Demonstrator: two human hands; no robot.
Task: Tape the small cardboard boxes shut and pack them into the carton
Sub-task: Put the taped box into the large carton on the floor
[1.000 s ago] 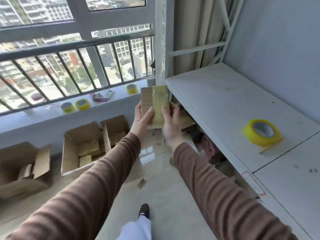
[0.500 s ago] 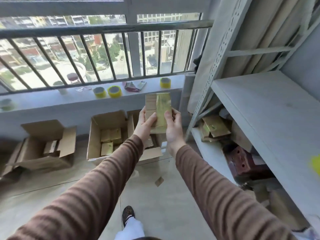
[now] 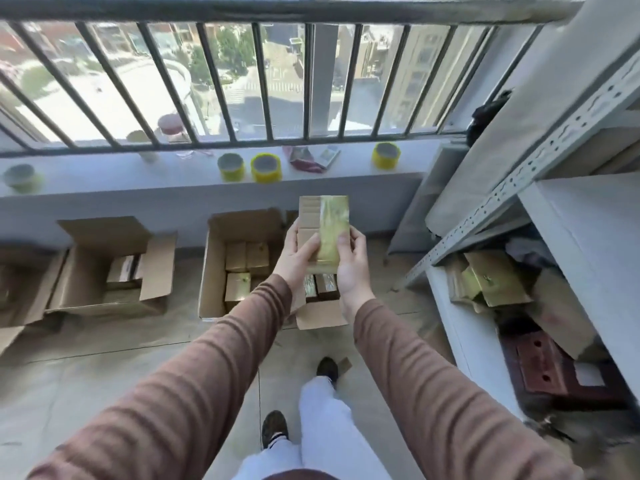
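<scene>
Taped small brown cardboard box (image 3: 323, 233) held upright above the open brown corrugated carton (image 3: 242, 268).
Left hand (image 3: 298, 258) and right hand (image 3: 352, 268) clasp its lower sides; apparently light, stiff, tape-slick—grip bare cardboard edges.

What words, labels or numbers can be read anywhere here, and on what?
None can be read.
Small box held in both hands: shiny tape, no legible print.
Packets on the sill: print is there, too blurred to read.
Box in the left carton: a pale label, too small to read.
Tape rolls: no text visible.
</scene>
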